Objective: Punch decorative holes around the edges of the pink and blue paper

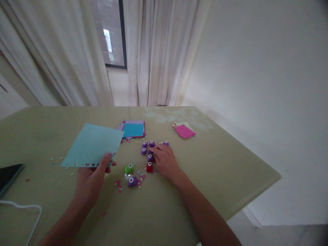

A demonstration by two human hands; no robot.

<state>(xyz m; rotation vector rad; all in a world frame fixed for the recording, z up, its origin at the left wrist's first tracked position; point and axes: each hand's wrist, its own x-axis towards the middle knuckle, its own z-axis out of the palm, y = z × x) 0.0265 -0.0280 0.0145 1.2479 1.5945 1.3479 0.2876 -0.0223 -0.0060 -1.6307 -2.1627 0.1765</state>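
Observation:
My left hand (96, 169) is closed on a light blue sheet of paper (92, 145), thumb on top near its lower right corner. Small shaped holes run along the lower and right edges of the sheet. My right hand (165, 159) reaches into a group of small purple craft punches (144, 150). Its fingers are stretched out, fingertips at a purple punch (150, 158) and another partly hidden behind them; whether they touch is unclear. A red punch (149, 167) stands just below. Nearer me are a green punch (129, 168) and a purple punch (132, 181) lying beside it.
A stack of coloured paper sheets (133, 130) lies farther back. Pink and pale punched sheets (185, 131) rest at the right. Paper bits (119, 184) are scattered around. A dark tablet-like device (9, 174) and white cable (22, 205) lie left. The table edge (252, 194) runs along the right.

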